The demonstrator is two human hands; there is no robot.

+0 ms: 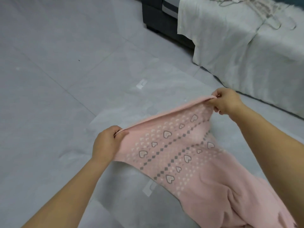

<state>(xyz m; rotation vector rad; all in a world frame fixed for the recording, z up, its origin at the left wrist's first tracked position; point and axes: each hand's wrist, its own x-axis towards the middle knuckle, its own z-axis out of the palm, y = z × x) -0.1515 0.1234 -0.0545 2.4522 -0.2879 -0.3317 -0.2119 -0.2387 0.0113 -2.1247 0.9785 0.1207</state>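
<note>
A pink towel (189, 155) with bands of white and grey hearts and grey diamonds hangs stretched between both hands above the floor. My left hand (107, 142) pinches its near-left top corner. My right hand (227, 101) pinches the far-right top corner. The top edge is pulled taut and folded over between them. The rest of the towel drapes down toward the lower right and runs out of the picture.
A clear plastic sheet (131, 99) lies spread on the grey tiled floor (49, 46) under the towel. At the right stands a bed (246, 46) draped in white cloth, with white hangers (278, 22) on top. A dark piece of furniture (158, 15) stands at the back.
</note>
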